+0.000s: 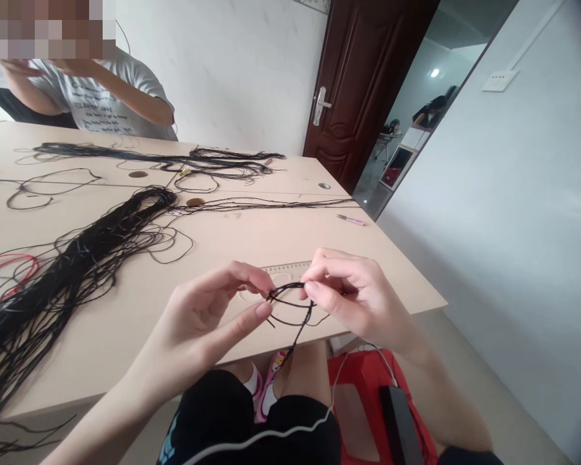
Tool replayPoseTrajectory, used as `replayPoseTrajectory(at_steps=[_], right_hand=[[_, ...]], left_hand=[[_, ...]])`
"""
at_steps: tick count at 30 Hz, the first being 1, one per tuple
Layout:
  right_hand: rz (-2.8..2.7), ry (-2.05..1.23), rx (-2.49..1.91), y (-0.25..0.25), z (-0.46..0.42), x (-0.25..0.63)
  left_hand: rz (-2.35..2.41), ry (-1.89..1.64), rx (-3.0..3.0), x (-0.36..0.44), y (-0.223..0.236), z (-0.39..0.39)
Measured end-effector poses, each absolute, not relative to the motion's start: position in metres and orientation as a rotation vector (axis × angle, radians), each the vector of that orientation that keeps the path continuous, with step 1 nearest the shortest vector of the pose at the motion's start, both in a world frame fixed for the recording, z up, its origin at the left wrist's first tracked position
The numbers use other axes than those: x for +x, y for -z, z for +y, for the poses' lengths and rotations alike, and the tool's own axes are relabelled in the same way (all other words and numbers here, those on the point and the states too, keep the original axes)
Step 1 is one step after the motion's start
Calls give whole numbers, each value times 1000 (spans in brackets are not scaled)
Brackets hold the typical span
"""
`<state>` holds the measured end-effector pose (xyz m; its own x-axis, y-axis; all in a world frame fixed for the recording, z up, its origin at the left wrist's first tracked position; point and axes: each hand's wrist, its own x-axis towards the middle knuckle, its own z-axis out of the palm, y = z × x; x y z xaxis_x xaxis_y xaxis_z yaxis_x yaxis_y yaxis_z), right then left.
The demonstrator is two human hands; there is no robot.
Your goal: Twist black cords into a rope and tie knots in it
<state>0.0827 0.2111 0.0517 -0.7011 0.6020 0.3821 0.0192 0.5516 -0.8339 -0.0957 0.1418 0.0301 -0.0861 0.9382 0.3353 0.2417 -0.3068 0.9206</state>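
The left hand (193, 320) and right hand (356, 294), slightly apart, each pinch one side of a looped black cord (290, 285) above the table (401, 278) edge. Opposite, a person (135, 100) wears a gray shirt (101, 113) with printed lines (too blurred to read).

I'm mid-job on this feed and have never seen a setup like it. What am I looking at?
There is no robot here: one picture, from a camera worn on a person's head, looking forward and down at their bare hands. The left hand and right hand each pinch a thin black cord, looped between them near the table edge. Left of them lies a big black cord bundle; beyond that, more black strands. Pink-handled snips lie toward the right. Across the table is another person in a grey shirt.
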Motion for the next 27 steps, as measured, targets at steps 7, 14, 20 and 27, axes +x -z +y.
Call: replayPoseTrajectory(at_steps=[7, 14, 20, 27], right_hand=[[-2128, -1113, -473, -54, 212, 81], [-2109, -1137, -489, -52, 211, 82], [-2082, -1166, -533, -52, 214, 81], [-2059, -1203, -595, -50, 217, 81]], left_hand=[[1293, -1397, 1609, -98, -30, 143], [1265, -1403, 1466, -96, -29, 144], [1133, -1381, 1319, -99, -23, 147], [1071, -1351, 1365, -109, -10, 152]])
